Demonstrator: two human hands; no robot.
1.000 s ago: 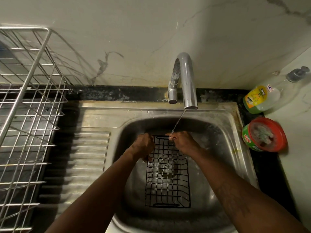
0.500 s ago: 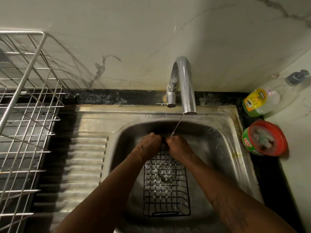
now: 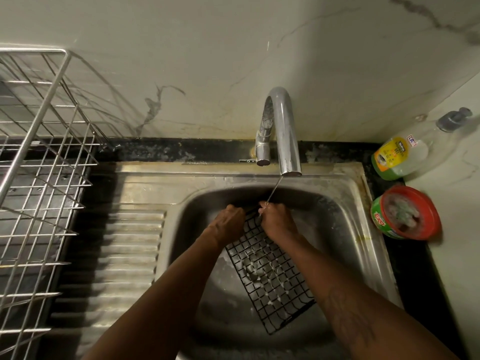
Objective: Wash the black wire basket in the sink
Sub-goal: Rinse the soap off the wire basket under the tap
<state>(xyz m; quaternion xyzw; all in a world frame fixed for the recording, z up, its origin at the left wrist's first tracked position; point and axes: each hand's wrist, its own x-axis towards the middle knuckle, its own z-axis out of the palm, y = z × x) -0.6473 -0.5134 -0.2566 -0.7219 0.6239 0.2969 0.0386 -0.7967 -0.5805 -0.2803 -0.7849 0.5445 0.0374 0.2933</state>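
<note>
Grip: left hand (image 3: 230, 220), right hand (image 3: 279, 220) curled on black wire basket (image 3: 270, 279) rim; tub (image 3: 405, 216) reads EXO (bottle (image 3: 397, 157) label illegible).

Dim yellowish light; sink (image 3: 348, 229) basin shadowed, lower left darkest; glare on the faucet (image 3: 284, 131); edges bend, softly blurred.
</note>
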